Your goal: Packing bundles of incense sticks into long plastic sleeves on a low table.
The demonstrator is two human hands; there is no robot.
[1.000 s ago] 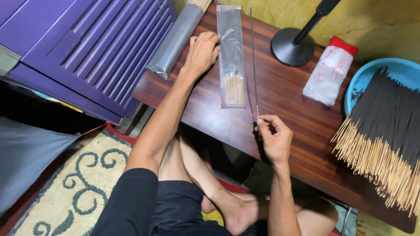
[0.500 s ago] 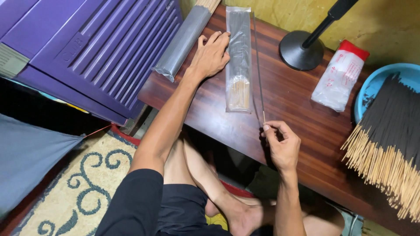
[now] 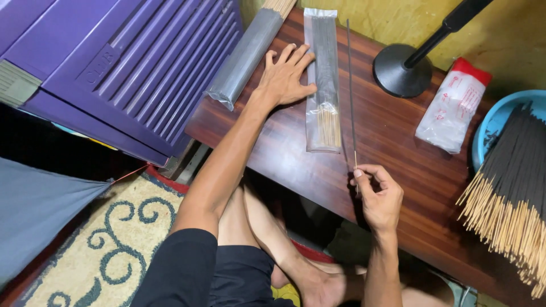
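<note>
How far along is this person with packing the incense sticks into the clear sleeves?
Done, it seems: a clear sleeve on the wooden table already holds sticks, the left hand flat beside it and touching its edge. A grey wrapped bundle lies further left. In hand: the right hand pinches one incense stick by its bare end. Left: a large loose pile of sticks over the blue basin.

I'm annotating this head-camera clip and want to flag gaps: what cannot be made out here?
- Blue basin: cut off by the right edge; the loose incense pile covers its inside.
- Black stand: its pole leaves the top edge, so what it carries is unseen.
- Grey sleeve: its far end is cut off by the top edge.
- Right hand: the bare end of the single stick is hidden inside the fingers.
- Clear packet by the left hand: stick count too fine to tell.
</note>
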